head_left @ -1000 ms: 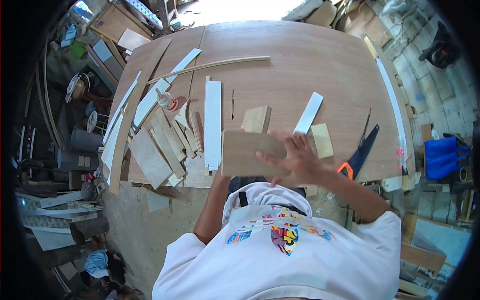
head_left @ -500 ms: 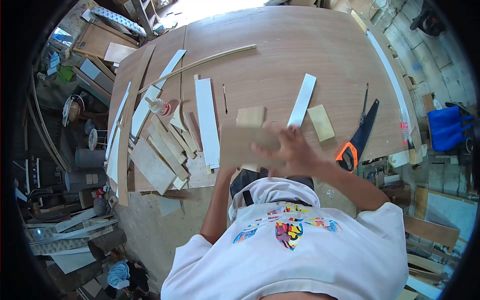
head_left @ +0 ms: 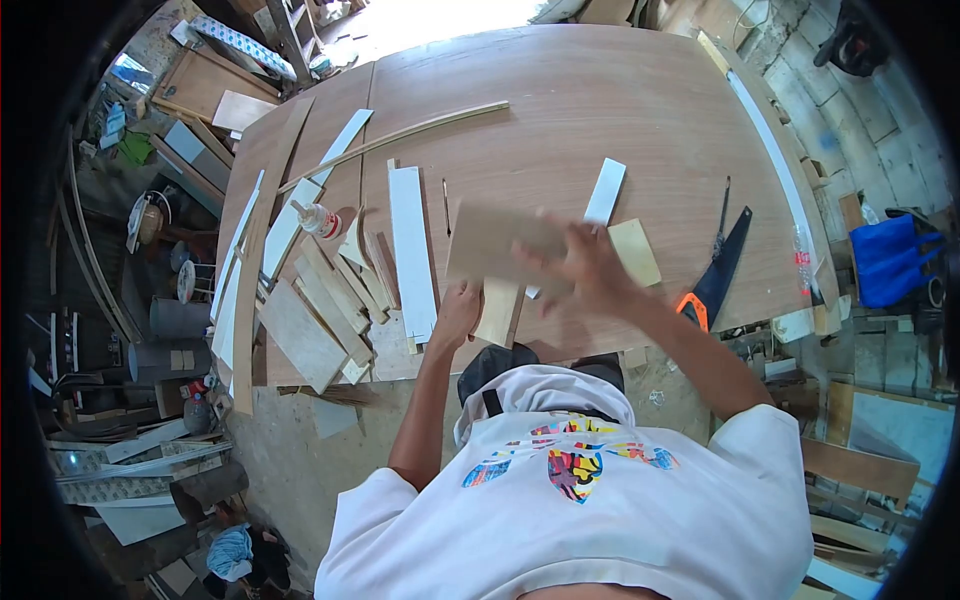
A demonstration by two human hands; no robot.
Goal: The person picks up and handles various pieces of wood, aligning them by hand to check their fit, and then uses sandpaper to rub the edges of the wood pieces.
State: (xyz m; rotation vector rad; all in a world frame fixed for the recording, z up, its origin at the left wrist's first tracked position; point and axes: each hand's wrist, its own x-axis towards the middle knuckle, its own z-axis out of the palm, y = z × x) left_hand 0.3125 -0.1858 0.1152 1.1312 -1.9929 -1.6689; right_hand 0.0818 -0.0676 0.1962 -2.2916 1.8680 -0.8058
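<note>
A thin, light-brown wooden board (head_left: pixel 500 240) is held up over the workbench in front of me. My left hand (head_left: pixel 460 311) grips it at the lower left corner, fingers wrapped in below the edge. Across the board's right side is my right hand (head_left: pixel 592 268), fingers spread and smeared by motion over its face. Beneath the board, a pale wood block (head_left: pixel 497 313) lies near the bench's front edge. Behind my right hand, a white strip (head_left: pixel 605 190) is partly covered. A small yellowish wood piece (head_left: pixel 636 252) rests just right of that hand.
The brown workbench (head_left: pixel 560 80) carries a handsaw (head_left: pixel 722 268) with an orange handle at right and a slim dark tool (head_left: pixel 446 205) in the middle. To the left are a white strip (head_left: pixel 410 245), a glue bottle (head_left: pixel 318 219) and several wood offcuts (head_left: pixel 325 290). A person (head_left: pixel 245 555) is at lower left.
The board has moved up and away from my body, showing more of the wood block below. My right hand has shifted slightly right and up over its face.
</note>
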